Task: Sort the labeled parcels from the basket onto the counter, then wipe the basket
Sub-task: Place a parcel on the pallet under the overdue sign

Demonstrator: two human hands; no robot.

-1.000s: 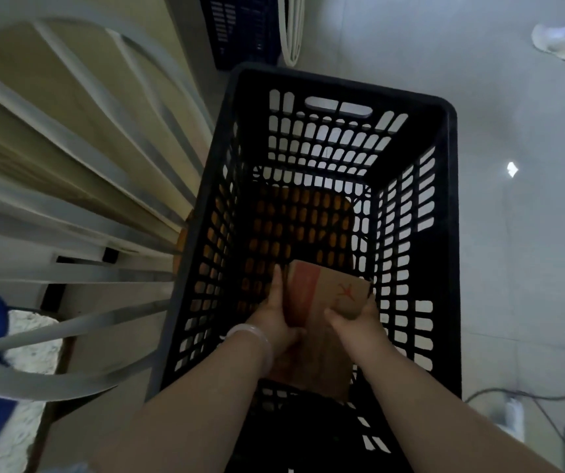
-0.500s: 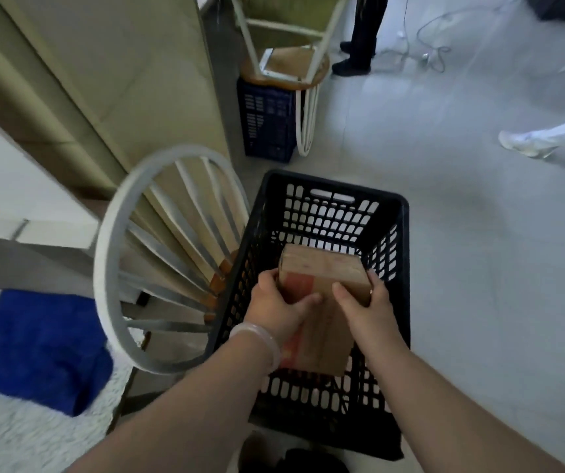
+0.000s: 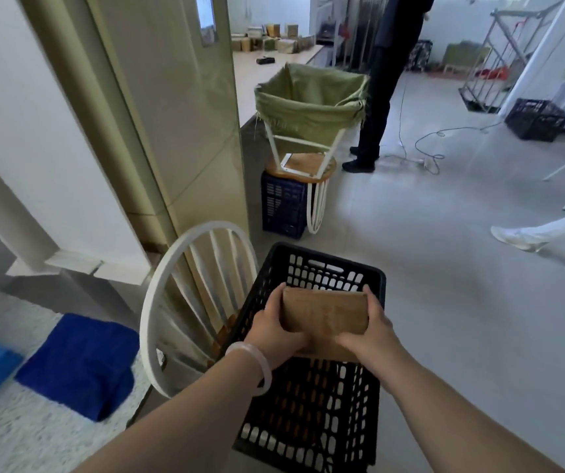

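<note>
Holding the parcel (image 3: 325, 315) in both hands, just above the basket (image 3: 329, 259) opening. Left hand (image 3: 274, 332) grips its left edge, right hand (image 3: 366, 332) its right edge, fingers (image 3: 375, 303) curled on the cardboard both sides, neither hand nearer. Parcel's wide side runs hand to hand, broad face tilted toward me. Surface (image 3: 257, 70) is well beyond the basket's far end, leftward, so I reckon the next move is a carry forward-left. Forearms reach out side by side

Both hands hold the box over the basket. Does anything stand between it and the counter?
Yes. A sack on an upturned stool, atop a crate, stands ahead of the box beside the near end of the counter, with a person just behind it.
</note>
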